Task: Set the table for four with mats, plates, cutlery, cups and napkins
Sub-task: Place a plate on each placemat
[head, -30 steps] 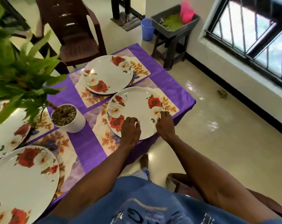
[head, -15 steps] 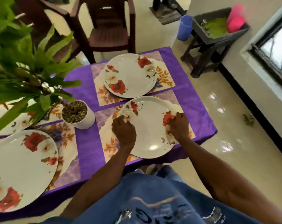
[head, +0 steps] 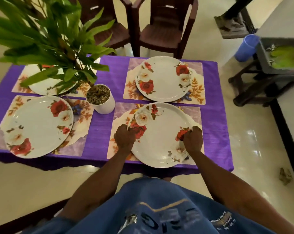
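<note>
On the near right floral placemat (head: 196, 114), the left hand (head: 124, 139) and right hand (head: 192, 141) each grip opposite rims of the round white rose-patterned plate (head: 161, 137). Judgement: centre it on the mat, well inside the purple-clothed counter (head: 102, 132) edge, then release evenly. Count, left to right: four mats, four plates, one white potted plant (head: 100, 98). No cutlery, cups or napkins laid.

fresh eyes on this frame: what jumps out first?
Four rose-patterned plates on floral mats over a purple tablecloth. Both hands grip the near-right plate: left hand on its left rim, right hand on its right. A leafy potted plant stands mid-table, hiding part of the far-left plate.
</note>
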A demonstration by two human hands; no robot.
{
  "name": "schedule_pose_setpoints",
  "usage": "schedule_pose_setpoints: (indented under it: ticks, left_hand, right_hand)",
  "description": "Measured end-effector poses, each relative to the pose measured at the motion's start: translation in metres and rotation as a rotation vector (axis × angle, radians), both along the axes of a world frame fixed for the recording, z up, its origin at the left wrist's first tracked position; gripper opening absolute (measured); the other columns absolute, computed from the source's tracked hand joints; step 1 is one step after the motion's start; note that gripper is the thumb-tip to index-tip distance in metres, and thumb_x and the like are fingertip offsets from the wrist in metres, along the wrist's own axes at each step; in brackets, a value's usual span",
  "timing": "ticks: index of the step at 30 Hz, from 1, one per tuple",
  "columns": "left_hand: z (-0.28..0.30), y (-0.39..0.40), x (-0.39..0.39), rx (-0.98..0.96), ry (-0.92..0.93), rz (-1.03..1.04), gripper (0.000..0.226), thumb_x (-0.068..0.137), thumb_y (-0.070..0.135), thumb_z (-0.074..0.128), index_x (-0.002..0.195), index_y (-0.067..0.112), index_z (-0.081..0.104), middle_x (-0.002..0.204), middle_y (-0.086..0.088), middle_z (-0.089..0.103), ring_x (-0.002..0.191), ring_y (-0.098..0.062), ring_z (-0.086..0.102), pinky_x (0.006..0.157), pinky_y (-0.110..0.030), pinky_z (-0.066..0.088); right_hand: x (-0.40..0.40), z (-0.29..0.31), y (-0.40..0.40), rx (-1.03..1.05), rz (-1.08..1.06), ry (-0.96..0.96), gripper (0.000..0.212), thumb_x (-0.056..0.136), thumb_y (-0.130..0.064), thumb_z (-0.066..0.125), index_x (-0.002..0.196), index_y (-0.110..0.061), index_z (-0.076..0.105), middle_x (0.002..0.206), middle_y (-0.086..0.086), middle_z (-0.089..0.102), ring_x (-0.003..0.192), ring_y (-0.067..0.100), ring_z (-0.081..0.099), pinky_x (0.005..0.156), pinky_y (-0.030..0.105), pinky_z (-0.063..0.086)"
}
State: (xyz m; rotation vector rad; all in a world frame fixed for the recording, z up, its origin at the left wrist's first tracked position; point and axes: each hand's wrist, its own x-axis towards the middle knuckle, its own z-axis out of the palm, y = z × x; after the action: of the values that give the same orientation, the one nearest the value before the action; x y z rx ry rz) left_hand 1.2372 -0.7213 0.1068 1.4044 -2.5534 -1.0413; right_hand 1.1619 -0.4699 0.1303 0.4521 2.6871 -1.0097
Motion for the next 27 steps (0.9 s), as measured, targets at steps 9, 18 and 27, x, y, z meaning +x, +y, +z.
schedule_pose_setpoints:
  ticks: [9, 18, 27]
  left_hand:
    - [0.001, -0.016, 0.01, 0.076, 0.062, 0.09, 0.032, 0.098, 0.021, 0.052, 0.124, 0.006, 0.062, 0.122, -0.012, 0.065, 0.112, -0.029, 0.061, 0.096, -0.045, 0.051]
    - [-0.001, -0.015, 0.012, 0.084, 0.098, 0.115, 0.029, 0.099, 0.023, 0.051, 0.119, 0.006, 0.063, 0.118, -0.012, 0.067, 0.107, -0.028, 0.062, 0.092, -0.04, 0.052]
    - [0.003, -0.008, 0.012, -0.005, 0.103, 0.125, 0.035, 0.098, 0.024, 0.053, 0.129, 0.007, 0.054, 0.131, -0.014, 0.053, 0.119, -0.029, 0.052, 0.095, -0.041, 0.049]
  right_hand:
    - [0.0, -0.008, -0.012, -0.045, 0.053, 0.022, 0.023, 0.087, -0.016, 0.057, 0.108, -0.006, 0.057, 0.102, 0.009, 0.061, 0.095, 0.029, 0.06, 0.086, 0.044, 0.052]
    - [-0.003, -0.021, -0.005, -0.035, 0.093, 0.043, 0.019, 0.098, -0.019, 0.048, 0.11, -0.009, 0.059, 0.102, 0.008, 0.065, 0.091, 0.022, 0.059, 0.078, 0.031, 0.043]
    - [-0.004, -0.019, -0.004, -0.051, 0.082, 0.008, 0.026, 0.097, -0.026, 0.052, 0.117, -0.01, 0.056, 0.112, 0.01, 0.063, 0.104, 0.028, 0.061, 0.082, 0.037, 0.051]
